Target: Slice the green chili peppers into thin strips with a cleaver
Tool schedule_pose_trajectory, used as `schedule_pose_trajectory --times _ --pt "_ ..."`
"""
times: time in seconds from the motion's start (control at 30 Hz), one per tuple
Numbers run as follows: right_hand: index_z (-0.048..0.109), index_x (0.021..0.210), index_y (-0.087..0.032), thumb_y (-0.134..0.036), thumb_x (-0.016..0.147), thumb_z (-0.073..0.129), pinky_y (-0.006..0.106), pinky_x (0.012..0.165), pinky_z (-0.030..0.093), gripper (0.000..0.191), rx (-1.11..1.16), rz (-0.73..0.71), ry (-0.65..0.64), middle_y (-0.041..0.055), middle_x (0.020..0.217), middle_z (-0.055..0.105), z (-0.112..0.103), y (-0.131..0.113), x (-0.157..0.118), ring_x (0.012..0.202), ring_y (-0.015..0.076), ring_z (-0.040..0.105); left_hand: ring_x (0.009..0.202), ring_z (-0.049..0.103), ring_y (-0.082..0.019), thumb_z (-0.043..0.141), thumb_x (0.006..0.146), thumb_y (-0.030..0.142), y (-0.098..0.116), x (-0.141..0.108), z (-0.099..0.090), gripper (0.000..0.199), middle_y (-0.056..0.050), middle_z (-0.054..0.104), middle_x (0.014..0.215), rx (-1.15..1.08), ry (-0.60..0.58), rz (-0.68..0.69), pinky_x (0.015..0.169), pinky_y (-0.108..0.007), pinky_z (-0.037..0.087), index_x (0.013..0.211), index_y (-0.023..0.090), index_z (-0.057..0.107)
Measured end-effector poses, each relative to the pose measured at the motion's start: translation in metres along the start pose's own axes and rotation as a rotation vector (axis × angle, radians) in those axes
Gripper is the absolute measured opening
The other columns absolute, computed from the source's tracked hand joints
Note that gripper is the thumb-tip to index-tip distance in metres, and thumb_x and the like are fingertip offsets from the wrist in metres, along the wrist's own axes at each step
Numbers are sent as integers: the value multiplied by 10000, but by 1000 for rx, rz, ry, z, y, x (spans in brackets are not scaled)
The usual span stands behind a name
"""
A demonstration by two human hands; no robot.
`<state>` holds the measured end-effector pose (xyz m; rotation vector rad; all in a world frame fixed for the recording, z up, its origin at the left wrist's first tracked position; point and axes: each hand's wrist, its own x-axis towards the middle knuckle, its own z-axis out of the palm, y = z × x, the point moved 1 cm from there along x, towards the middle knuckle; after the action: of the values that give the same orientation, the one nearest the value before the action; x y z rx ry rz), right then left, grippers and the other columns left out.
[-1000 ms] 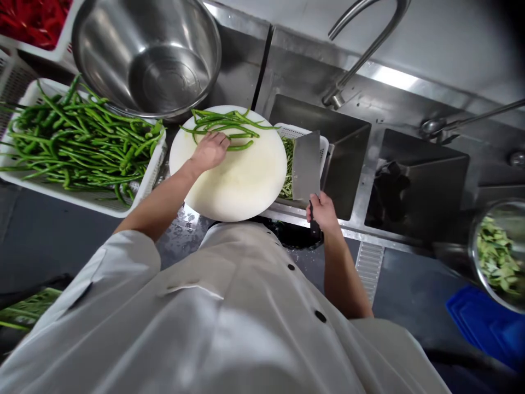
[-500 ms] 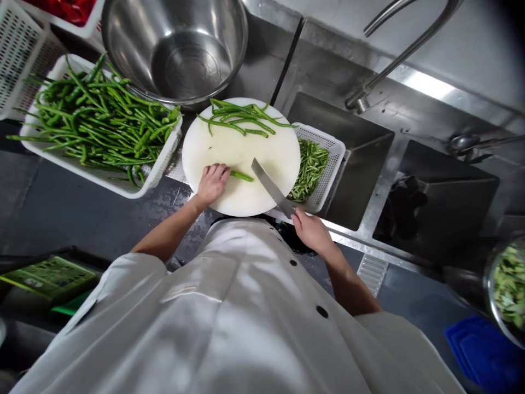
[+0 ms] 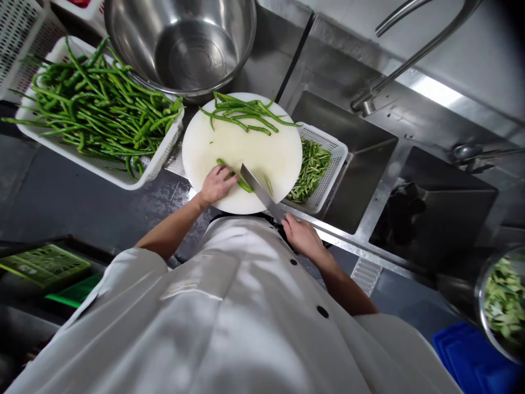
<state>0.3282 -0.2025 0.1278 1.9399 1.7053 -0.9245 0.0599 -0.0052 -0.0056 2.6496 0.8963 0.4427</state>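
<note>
On the round white cutting board (image 3: 217, 143), my left hand (image 3: 217, 185) is closed over a green chili pepper (image 3: 245, 186), whose ends stick out on both sides of the fingers. My right hand (image 3: 301, 235) grips the handle of a kitchen knife (image 3: 262, 192) at the board's near right edge. Its blade lies slantwise across the board, close beside the pepper's right end. A thin cut slice (image 3: 269, 185) is to the right of the blade. Several long whole peppers (image 3: 246, 114) rest along the far side of the board.
A white basket heaped with long green peppers (image 3: 106, 115) stands on the left. Behind the board is a large steel bowl (image 3: 197, 54). Cut green pieces (image 3: 314, 169) fill a white basket (image 3: 337, 158) at the sink (image 3: 365, 180). A faucet (image 3: 406, 68) arches over the sink.
The knife has shifted left and nearer to the pepper. The pepper is now tilted, its right end lower. A cut slice now lies right of the blade.
</note>
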Motion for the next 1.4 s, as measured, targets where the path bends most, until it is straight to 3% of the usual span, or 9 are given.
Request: schedule_pose_trajectory --times 0.13,0.33,0.57,0.87,1.13,1.4 --pt "598 1344 -193 -368 1149 308 318 731 409 391 -8 -3 8 120 998 786 -8 -1 -4 912 284 735 1122 597 -274 430 1027 187 2 3 3 347 -107 694 1169 44 -20 -7 1005 -476 525 1146 272 745" --pt "594 1300 -192 -356 1142 330 324 699 407 349 -43 8 -7 131 960 779 -28 -7 -19 876 297 744 1083 603 -281 444 1018 150 6 10 5 362 -108 713 1145 70 -10 -12 955 -472 520 1147 281 756" --pt "519 1370 -151 -321 1153 315 327 758 431 342 27 -51 -5 170 1063 776 -34 -36 21 988 304 747 1071 596 -276 459 1041 192 6 12 5 325 -93 717 1129 3 13 -36 951 -471 508 1099 291 763" --pt "527 1362 -153 -318 1149 329 319 752 411 335 40 -47 -7 181 1077 768 -45 -45 26 992 302 733 1021 594 -258 387 1075 206 4 10 7 367 -96 718 1125 68 39 5 904 -451 531 1085 261 749" --pt "571 1303 -157 -313 1145 345 308 783 415 317 66 -79 34 174 1087 770 -48 -52 38 991 290 725 1020 592 -236 324 1110 255 4 9 8 380 -77 687 1061 -29 11 -37 940 -422 531 1058 250 700" --pt "569 1329 -155 -342 1143 337 325 770 424 351 72 -106 37 172 1039 772 -54 -52 47 962 310 735 966 611 -237 306 1086 188 5 6 8 383 -96 695 1015 38 27 6 928 -422 553 1038 217 686"
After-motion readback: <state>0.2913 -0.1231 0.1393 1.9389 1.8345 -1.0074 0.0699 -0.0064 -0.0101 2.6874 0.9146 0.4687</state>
